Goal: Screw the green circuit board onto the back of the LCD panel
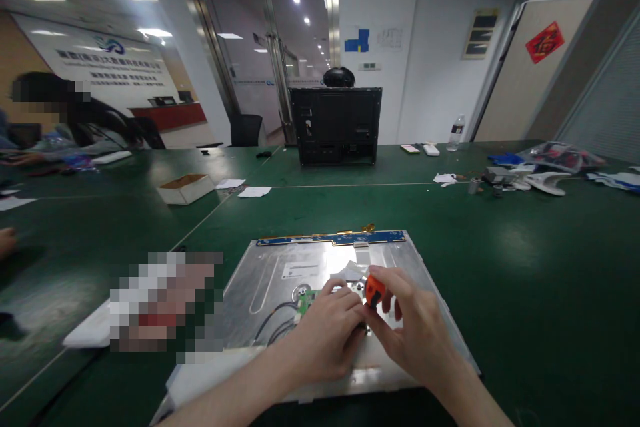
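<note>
A silver metal display panel (280,280) lies face down on the green table (525,267), with a blue circuit strip (330,239) along its far edge. A small green circuit board (305,299) with black wires (273,327) sits on the panel's back. My right hand (415,327) grips an orange-handled screwdriver (374,290) held over the panel's middle. My left hand (327,333) rests on the panel right beside the green board, fingertips touching the tool's tip area.
A black monitor back (336,125) stands upright at the table's far side. A small open cardboard box (186,188) and papers (254,191) lie to the left. Loose parts and bags (540,170) lie at the right. A person (75,113) sits far left. A water bottle (455,132) stands behind.
</note>
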`<control>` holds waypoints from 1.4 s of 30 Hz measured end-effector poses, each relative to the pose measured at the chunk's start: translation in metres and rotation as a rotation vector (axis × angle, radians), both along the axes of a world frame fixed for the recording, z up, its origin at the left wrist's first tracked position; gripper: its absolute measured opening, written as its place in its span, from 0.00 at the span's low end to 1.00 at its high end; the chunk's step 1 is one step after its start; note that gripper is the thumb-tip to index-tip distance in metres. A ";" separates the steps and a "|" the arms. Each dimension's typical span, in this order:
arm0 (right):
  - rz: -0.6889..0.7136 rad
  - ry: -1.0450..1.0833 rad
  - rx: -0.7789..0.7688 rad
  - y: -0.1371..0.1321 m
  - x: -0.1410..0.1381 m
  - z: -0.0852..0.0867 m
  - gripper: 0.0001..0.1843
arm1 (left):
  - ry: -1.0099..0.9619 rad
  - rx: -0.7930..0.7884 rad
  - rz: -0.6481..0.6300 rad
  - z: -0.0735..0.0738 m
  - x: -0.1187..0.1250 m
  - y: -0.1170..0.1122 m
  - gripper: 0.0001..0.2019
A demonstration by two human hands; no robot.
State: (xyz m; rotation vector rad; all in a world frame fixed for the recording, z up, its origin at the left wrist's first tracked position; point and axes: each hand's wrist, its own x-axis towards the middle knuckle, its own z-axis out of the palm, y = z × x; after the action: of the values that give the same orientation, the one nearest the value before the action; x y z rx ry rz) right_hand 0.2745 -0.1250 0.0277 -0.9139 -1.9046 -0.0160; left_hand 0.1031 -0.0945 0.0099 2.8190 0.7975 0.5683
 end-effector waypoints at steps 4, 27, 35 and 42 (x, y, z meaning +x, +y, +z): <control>-0.006 0.023 -0.016 -0.002 -0.001 0.004 0.24 | -0.006 -0.006 -0.010 -0.001 -0.001 0.001 0.07; -0.018 0.024 0.016 -0.004 0.001 0.005 0.27 | 0.015 -0.001 0.006 -0.001 0.000 0.000 0.06; 0.004 0.059 0.034 -0.003 0.001 0.004 0.22 | 0.012 -0.039 -0.001 -0.002 -0.001 0.001 0.07; 0.032 0.075 -0.033 -0.001 0.001 0.005 0.22 | -0.019 -0.005 -0.001 -0.003 0.000 0.000 0.06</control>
State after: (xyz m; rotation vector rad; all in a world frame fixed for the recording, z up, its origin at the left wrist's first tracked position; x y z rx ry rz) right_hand 0.2754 -0.1264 0.0327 -0.8938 -1.8543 0.0684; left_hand 0.1027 -0.0943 0.0071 2.8049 0.7937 0.5906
